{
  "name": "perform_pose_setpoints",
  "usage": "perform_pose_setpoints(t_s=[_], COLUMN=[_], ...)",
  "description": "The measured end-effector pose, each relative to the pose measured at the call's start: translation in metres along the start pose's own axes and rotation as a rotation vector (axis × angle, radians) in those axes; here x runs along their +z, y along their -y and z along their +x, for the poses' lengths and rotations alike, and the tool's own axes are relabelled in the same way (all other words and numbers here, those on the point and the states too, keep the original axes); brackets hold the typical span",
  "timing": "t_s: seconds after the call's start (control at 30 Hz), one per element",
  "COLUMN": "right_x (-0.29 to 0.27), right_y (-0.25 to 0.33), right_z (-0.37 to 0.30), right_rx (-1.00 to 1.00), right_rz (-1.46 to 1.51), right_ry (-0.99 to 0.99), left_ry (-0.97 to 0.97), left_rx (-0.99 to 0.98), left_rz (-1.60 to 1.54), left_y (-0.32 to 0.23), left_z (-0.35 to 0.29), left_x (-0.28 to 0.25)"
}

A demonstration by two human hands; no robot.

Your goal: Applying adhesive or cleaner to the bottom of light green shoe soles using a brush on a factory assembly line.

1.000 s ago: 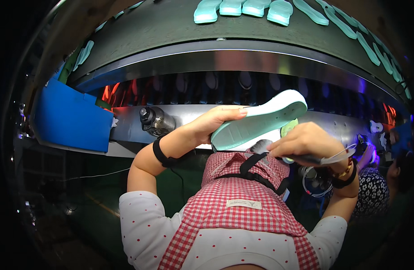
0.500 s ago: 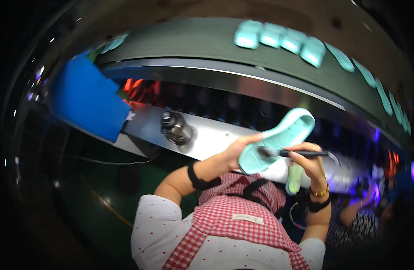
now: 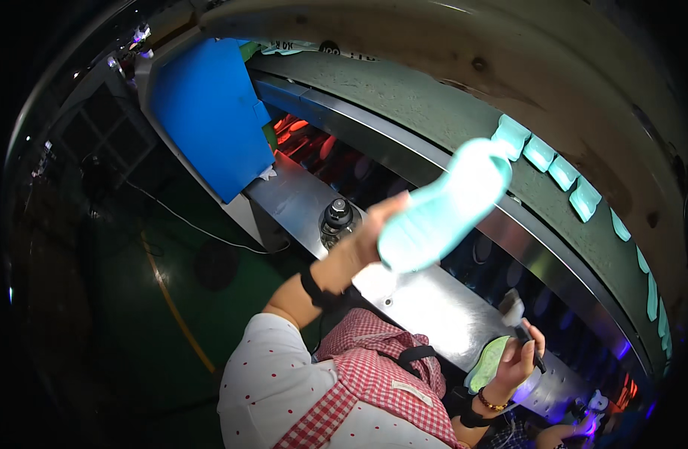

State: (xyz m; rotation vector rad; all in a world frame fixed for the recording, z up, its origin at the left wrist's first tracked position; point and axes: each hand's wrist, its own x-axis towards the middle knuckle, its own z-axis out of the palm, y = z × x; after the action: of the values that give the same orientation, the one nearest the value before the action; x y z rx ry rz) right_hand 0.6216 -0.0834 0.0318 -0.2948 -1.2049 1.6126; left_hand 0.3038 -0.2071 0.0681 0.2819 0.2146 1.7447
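Observation:
My left hand [image 3: 368, 233] is closed around the near end of a pale turquoise shoe sole [image 3: 443, 211], raised over the metal ledge with its far end toward the green belt. The sole is bright and blurred, so its surface detail is lost. Lower right, my right hand [image 3: 514, 362] holds a brush [image 3: 512, 307] with a black handle, its pale bristles pointing up and away from the sole. Close beside that hand lies a light green, sole-shaped piece [image 3: 489, 361]. A dark bottle [image 3: 338, 218] stands just behind my left wrist.
Several turquoise soles [image 3: 540, 153] lie in a row along the green belt [image 3: 404, 112]. The steel rail [image 3: 389, 133] edges it, above the metal ledge [image 3: 422, 295]. A blue panel [image 3: 209, 112] stands at left. Another person's arm [image 3: 564, 432] shows at lower right.
My left hand has lifted the sole away from the brush toward the belt. My right hand has drawn the brush down, apart from the sole. The view has turned.

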Motion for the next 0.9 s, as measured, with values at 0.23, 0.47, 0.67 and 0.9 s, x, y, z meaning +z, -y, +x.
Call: perform_pose_setpoints(t_s=[0.23, 0.47, 0.67, 0.9], right_x=[-0.008, -0.005, -0.013, -0.021], right_y=[-0.012, -0.022, -0.025, -0.016], right_z=[-0.005, -0.018, -0.033, -0.060], right_rx=[0.150, 0.209, 0.182, 0.168], right_rz=[-0.022, 0.027, 0.009, 0.014], right_ry=[-0.060, -0.206, -0.184, -0.377], left_ry=[-0.343, -0.011, -0.061, 0.005], left_rx=[0.926, 0.430, 0.292, 0.400], left_rz=[-0.256, 1.454, 2.506, 2.790], left_y=[-0.196, -0.099, -0.029, -0.024], left_z=[0.100, 0.200, 0.271, 0.277], left_x=[-0.008, 0.028, 0.040, 0.025])
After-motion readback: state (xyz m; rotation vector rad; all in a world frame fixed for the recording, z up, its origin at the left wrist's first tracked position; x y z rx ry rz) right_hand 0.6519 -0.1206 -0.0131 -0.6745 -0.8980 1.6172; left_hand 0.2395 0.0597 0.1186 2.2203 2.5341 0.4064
